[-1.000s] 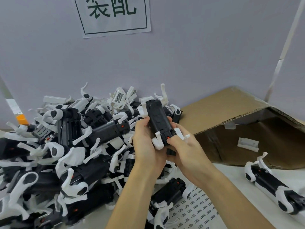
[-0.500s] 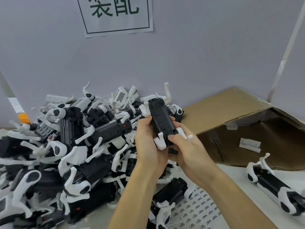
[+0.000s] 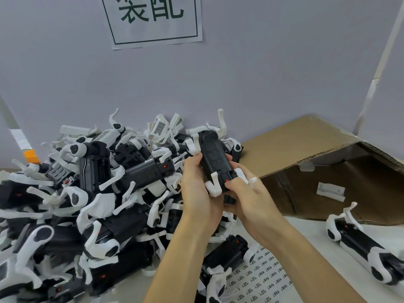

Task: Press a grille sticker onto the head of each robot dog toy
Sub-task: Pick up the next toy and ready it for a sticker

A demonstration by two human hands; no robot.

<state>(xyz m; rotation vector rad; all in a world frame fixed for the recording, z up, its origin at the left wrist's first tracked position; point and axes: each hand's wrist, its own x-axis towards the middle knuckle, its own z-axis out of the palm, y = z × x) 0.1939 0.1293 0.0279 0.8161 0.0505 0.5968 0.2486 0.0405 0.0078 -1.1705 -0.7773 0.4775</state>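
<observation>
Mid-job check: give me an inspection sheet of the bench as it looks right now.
Surface: pale tabletop, bare strip at right.
Job's things: one robot dog toy held up in both hands; sticker sheet lying flat near the front edge; the grille sticker itself cannot be made out.
Clutter: heap of toys at left; one separate toy at right.
Hands: left hand grips the toy's side; right hand grips its near end.
Cables: nothing seen.
Surroundings: open cardboard box on its side; printed sign on the wall.
</observation>
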